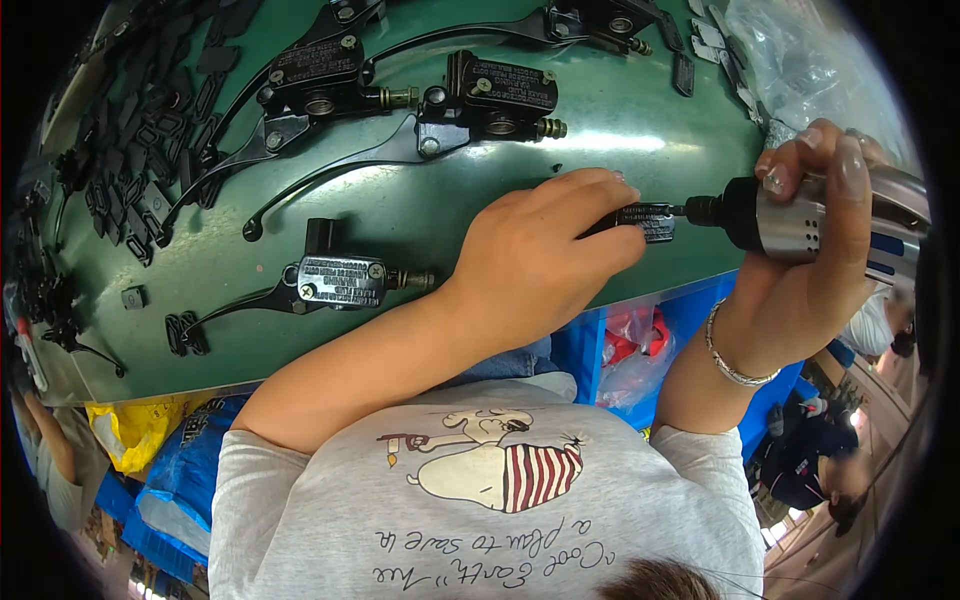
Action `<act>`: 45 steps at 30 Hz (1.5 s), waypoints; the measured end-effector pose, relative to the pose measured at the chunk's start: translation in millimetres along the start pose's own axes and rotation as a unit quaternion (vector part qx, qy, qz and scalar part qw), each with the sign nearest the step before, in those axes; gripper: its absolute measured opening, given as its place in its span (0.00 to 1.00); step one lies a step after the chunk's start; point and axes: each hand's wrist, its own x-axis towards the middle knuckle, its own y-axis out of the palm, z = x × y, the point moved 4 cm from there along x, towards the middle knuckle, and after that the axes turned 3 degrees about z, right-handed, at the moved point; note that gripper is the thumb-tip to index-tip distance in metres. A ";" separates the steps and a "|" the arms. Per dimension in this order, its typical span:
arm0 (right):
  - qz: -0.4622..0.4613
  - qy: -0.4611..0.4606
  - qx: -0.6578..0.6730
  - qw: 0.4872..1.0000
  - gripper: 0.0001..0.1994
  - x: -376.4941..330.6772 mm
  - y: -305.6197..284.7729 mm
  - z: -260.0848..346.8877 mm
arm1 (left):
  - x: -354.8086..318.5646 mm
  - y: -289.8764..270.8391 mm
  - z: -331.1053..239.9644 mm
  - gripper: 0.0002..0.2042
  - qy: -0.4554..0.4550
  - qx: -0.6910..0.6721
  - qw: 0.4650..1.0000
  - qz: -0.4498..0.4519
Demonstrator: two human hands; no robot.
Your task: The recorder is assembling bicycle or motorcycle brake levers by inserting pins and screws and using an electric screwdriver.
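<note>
From where I stand, the left hand [550, 245] is closed in a pinch, thumb and fingers around a small black part [655, 222] whose printed end pokes out to the right. The right hand [825, 215] is wrapped round a silver power driver [790, 222]. What matters is the line between the 2: the driver lies nearly level, pointing left, its bit [679, 210] right at the part's exposed end, and the part's long axis seems to run about the same way. I can't tell whether the tip is seated.

Beyond the left forearm, 1 black lever assembly [340, 283] lies on the green tabletop [650, 170], with 2 more [490, 95] [315, 78] farther across. Loose black pieces [140, 150] litter the far left; a clear plastic bag [800, 60] slumps at the upper right. Past the right arm, a co-worker [815, 460] in dark clothing.
</note>
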 end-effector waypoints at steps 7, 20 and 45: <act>0.026 -0.016 0.103 0.994 0.12 -4.0 -17.6 -9.7 | -1.0 -0.1 0.4 0.09 0.002 -0.004 1.000 0.004; 0.228 -0.093 0.164 0.955 0.25 2.8 -32.8 -29.4 | -1.5 1.5 2.1 0.08 -0.005 -0.004 1.000 0.015; 0.476 -0.108 0.244 0.838 0.19 31.1 -3.5 -1.6 | -0.4 0.0 -0.2 0.08 0.002 0.002 1.000 -0.012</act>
